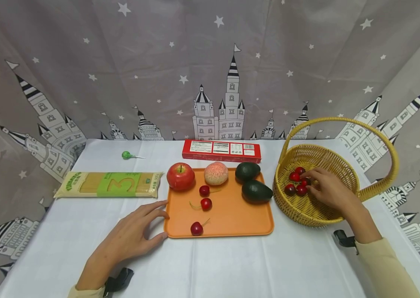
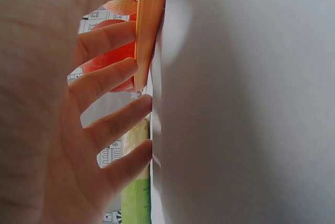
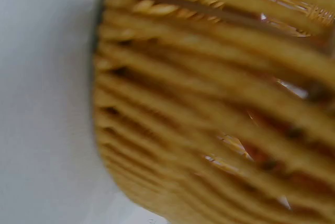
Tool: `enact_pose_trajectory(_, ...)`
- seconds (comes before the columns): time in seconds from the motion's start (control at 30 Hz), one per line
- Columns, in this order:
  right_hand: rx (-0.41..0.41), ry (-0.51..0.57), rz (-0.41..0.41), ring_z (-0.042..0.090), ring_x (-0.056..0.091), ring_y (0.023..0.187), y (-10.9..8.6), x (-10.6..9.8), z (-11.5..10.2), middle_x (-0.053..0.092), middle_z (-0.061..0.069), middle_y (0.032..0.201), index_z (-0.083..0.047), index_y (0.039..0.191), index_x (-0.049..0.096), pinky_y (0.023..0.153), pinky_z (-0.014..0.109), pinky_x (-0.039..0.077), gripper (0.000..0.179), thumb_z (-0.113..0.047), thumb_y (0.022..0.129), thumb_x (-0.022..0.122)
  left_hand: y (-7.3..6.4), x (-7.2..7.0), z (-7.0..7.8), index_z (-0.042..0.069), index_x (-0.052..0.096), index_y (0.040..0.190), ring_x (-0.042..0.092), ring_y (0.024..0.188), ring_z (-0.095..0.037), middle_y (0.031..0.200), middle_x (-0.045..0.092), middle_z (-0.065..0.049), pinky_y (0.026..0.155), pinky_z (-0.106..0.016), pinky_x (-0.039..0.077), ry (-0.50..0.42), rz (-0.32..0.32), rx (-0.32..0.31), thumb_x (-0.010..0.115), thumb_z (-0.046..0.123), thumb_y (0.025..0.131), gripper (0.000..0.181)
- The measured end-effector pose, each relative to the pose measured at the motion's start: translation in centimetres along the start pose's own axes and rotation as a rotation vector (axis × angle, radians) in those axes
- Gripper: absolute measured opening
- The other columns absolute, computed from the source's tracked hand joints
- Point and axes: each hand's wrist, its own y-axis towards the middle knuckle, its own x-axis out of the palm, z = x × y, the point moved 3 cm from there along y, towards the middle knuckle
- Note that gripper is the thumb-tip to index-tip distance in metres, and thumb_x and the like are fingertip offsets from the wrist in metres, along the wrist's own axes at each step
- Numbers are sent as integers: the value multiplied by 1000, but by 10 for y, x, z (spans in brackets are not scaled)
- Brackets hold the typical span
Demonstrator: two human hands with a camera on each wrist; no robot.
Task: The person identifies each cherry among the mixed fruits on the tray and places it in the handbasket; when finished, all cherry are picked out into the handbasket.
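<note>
My left hand (image 1: 131, 231) is at the left side of the orange tray (image 1: 232, 223), its fingers spread and fingertips at the rim. In the left wrist view, two fingers (image 2: 112, 77) touch the tray's edge. On the tray lie an apple (image 1: 181, 177), a peach (image 1: 216, 173), two avocados (image 1: 257, 191) and three stemmed cherries (image 1: 206, 204). Inside the yellow wicker basket (image 1: 322, 215), my right hand (image 1: 327, 188) pinches a cherry (image 1: 306, 181) between thumb and fingers, beside several other cherries (image 1: 295, 176). The basket's weave hides most of that hand in the right wrist view.
A red box (image 1: 221, 150) lies behind the tray. Left of the tray is a noodle packet (image 1: 109, 184), with a green lollipop (image 1: 126, 155) behind it. The basket's tall handle (image 1: 344, 119) arches over the right side. White cloth (image 1: 232, 265) covers the table.
</note>
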Motion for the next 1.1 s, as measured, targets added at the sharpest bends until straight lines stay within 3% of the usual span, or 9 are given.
enact_pose_trajectory(0.17,30,-26,22,42,67,109,-3,-6,-13,66,23,126,-4,128,72,95,64,59,30,-5,98,76,0,0,0,31,71,122,55,145,-33,160,56,-3,114,-61,50,-3,-3,-3,85,45,90,38)
enact_pose_trajectory(0.3,58,-57,74,42,67,108,-7,-12,-36,67,21,127,-8,128,73,94,65,59,30,-15,100,77,0,1,0,32,71,122,55,145,-33,160,56,-3,114,-62,50,-8,-4,-2,85,44,90,37)
enact_pose_trajectory(0.53,-43,-72,207,35,71,100,-10,-19,-75,69,13,124,-10,127,73,82,58,64,34,-14,95,83,0,0,0,31,71,122,55,145,-33,160,56,-3,114,-61,50,-3,-5,0,84,45,90,38)
enact_pose_trajectory(0.73,-97,-46,198,31,71,101,-7,-15,-96,69,9,126,-13,130,72,83,52,66,35,-17,96,82,0,0,0,31,70,122,55,145,-33,160,56,-3,114,-61,50,-5,2,5,84,45,90,38)
enact_pose_trajectory(0.97,-128,0,142,30,70,112,1,-11,-119,67,6,133,-20,136,71,92,55,64,41,-24,97,83,1,0,-1,31,71,122,55,145,-33,160,56,-3,114,-62,50,-1,-2,-4,84,46,90,38)
enact_pose_trajectory(1.1,-168,0,128,28,71,107,7,-7,-134,66,6,132,-18,134,71,89,49,66,41,-25,96,84,1,1,-1,31,71,122,55,145,-34,160,56,-4,114,-62,50,-4,-6,-4,85,46,89,39)
